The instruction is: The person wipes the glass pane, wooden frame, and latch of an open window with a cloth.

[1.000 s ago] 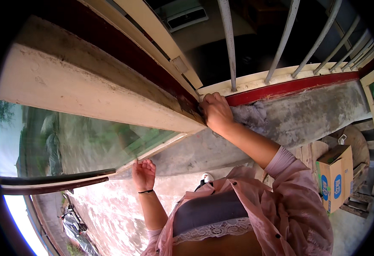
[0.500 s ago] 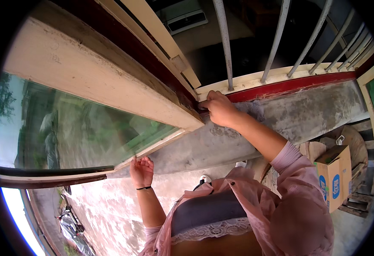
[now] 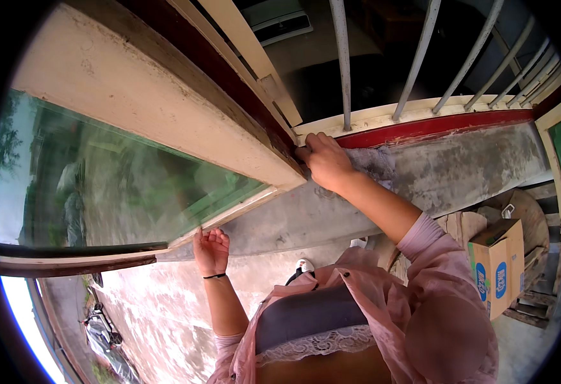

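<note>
An open window sash (image 3: pixel 165 102), cream-painted wood around green-tinted glass (image 3: pixel 133 173), stands out on the left. My left hand (image 3: pixel 212 253), wearing a thin dark wristband, holds the sash's lower edge, its fingers curled and the palm facing up. My right hand (image 3: pixel 325 163) is closed at the corner where the sash meets the dark red window frame (image 3: pixel 421 128). What its fingertips grip there is hidden. Beside that hand, a rough dark grey patch (image 3: pixel 373 163) lies on the concrete sill (image 3: pixel 466 160); I cannot tell whether it is cloth or worn surface.
Grey metal bars (image 3: pixel 418 61) cross the window opening, with a dim room behind them. At right, an open cardboard box (image 3: pixel 499 269) stands near round wooden pieces (image 3: pixel 527 217). A covered two-wheeler (image 3: pixel 104 336) is parked far left, beyond the sunlit concrete ground (image 3: pixel 159 313).
The sash and my left hand on its edge have shifted very slightly. My right hand stays at the corner, its forearm a little lower and farther left.
</note>
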Tool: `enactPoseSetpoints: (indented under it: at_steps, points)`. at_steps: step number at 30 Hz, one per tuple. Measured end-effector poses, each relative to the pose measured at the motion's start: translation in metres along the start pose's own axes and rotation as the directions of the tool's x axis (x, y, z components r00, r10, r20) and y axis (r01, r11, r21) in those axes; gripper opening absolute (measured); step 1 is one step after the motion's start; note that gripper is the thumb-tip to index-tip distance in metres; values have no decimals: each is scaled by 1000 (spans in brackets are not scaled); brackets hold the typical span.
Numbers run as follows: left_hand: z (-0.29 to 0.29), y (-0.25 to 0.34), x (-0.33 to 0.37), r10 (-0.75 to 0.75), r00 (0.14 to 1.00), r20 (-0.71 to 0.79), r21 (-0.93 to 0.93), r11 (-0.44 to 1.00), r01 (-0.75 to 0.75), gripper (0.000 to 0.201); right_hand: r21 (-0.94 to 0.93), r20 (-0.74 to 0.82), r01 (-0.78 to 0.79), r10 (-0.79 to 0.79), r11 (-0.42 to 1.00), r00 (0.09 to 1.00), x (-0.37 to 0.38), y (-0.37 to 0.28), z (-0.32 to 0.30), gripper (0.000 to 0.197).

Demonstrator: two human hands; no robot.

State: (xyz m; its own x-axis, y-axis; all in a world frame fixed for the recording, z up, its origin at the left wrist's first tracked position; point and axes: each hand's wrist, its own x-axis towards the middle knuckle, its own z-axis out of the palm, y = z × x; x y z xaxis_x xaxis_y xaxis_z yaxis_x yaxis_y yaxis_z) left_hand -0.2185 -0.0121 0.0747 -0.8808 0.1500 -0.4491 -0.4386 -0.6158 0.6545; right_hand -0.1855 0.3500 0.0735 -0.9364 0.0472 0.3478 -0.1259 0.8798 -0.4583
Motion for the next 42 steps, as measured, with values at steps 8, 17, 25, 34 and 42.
enactPoseSetpoints:
  at_steps: [8,17,25,34,42]
  points:
    - [-5,-4,2,-26,1000,-4,5,1000,26,24,28,-54,-24,25,999,998,-3,-6,-3,38]
    - [-6,-5,4,-33,999,34,23,999,33,31,-62,-65,93,-97,994,993,-3,-1,-1,34]
    - [31,-37,-47,-247,948,200,340,925,169,34,797,451,-423,41,431,892,-5,34,-67,24]
    - [143,-135,-52,-153,801,579,625,714,-315,30,881,298,-333,154,335,942,-51,-31,-72,19]
    - [136,-131,-46,-229,845,483,241,963,123,31,179,-28,-55,61,982,998,-100,8,-83,24]
